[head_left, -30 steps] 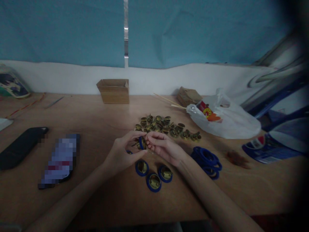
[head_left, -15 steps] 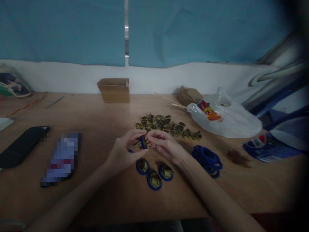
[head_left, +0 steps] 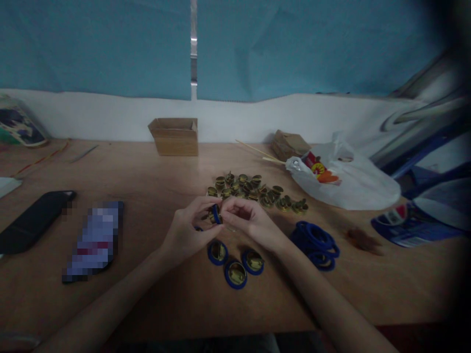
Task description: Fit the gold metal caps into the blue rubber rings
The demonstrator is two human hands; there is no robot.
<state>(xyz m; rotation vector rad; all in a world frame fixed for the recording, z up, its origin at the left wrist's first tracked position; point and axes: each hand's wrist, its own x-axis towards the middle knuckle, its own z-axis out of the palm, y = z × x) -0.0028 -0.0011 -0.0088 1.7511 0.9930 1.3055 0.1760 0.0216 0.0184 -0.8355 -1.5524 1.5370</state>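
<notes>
Between my hands a round brass pin badge (head_left: 216,214) with a blue ring around it is held on edge, partly covered by fingers. My left hand (head_left: 189,226) grips it between thumb and fingers. From the other side my right hand (head_left: 248,220) pinches its rim, with the fingertips partly hidden. Three blue-ringed brass badges lie just below my hands: a left one (head_left: 218,252), a middle one (head_left: 236,274) and a right one (head_left: 253,262). A bit of another blue ring shows behind my left hand. Beyond my hands is a cluster of plain brass badge pieces (head_left: 243,184).
Loose blue rings (head_left: 316,242) are piled right of my right forearm. A cardboard box (head_left: 176,139) stands by the wall. A white plastic bag (head_left: 353,181), a blue Pepsi package (head_left: 399,225) and a brown crumpled item (head_left: 362,240) lie rightward; two phones, one black (head_left: 35,220), lie left.
My right hand has rolled slightly and its fingertips have shifted a little leftward on the badge's rim. My left hand keeps its hold in nearly the same place.
</notes>
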